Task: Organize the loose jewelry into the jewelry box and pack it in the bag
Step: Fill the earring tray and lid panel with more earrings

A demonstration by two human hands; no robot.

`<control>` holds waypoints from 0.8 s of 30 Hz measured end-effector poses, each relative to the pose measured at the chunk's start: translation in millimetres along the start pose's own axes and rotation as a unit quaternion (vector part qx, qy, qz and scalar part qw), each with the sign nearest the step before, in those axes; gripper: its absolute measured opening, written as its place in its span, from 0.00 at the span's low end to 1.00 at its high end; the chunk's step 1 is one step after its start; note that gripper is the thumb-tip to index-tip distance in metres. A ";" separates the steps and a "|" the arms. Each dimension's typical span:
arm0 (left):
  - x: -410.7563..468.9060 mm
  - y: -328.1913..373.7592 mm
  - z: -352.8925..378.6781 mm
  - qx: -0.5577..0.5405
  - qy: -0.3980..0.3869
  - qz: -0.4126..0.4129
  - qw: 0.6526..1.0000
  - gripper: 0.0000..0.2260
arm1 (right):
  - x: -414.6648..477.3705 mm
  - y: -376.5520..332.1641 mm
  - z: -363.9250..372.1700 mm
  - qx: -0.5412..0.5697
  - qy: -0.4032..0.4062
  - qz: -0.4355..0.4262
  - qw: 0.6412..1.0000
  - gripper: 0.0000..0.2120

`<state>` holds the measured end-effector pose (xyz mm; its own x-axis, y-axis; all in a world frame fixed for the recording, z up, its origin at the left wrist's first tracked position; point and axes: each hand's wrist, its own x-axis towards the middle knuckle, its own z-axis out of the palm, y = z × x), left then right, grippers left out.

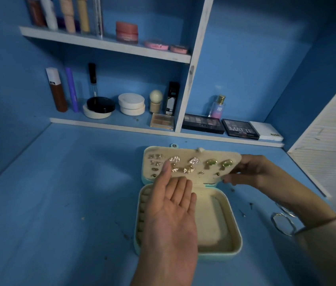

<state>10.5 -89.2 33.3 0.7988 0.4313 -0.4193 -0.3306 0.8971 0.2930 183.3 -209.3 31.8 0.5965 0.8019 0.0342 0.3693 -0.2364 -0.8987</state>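
A mint-green jewelry box [233, 242] lies open on the blue tabletop, its cream lining showing. In its raised lid sits a cream earring panel [204, 156] studded with several gold earrings [194, 161]. My right hand [251, 172] pinches the panel's right edge. Palm up and with straight fingers, my left hand [171, 213] hovers over the box's left side, where ring rolls [142, 211] run; its thumb tip is near the earrings. Silver bangles [282, 221] lie loose on the table to the right, partly hidden by my right forearm.
Shelves at the back hold makeup: bottles [57, 89], round compacts [131, 104], eyeshadow palettes [240, 129] and a perfume bottle [217, 107]. A white slatted panel [328, 145] stands at the right. Small dark specks dot the table near the box.
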 end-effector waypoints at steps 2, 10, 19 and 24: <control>2.6 0.0 2.4 0.003 0.013 0.006 1.000 0.43 | 1.5 4.3 2.9 0.017 0.028 -0.001 0.999 0.08; 12.8 2.2 -2.3 0.071 0.027 0.005 0.997 0.15 | 7.9 13.9 12.2 0.046 0.077 0.011 0.996 0.06; 30.0 25.7 -2.3 0.211 0.038 0.166 0.963 0.12 | 9.0 16.5 16.6 0.057 0.087 0.024 0.994 0.07; 60.3 49.6 -12.5 0.409 0.025 0.322 0.853 0.14 | 10.5 17.1 21.5 0.065 0.099 0.045 0.992 0.10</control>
<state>35.9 -17.5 11.8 0.5545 0.8318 0.0250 -0.2152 0.1143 0.9698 180.6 -193.1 7.3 0.7563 0.6538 0.0245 0.2208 -0.2199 -0.9502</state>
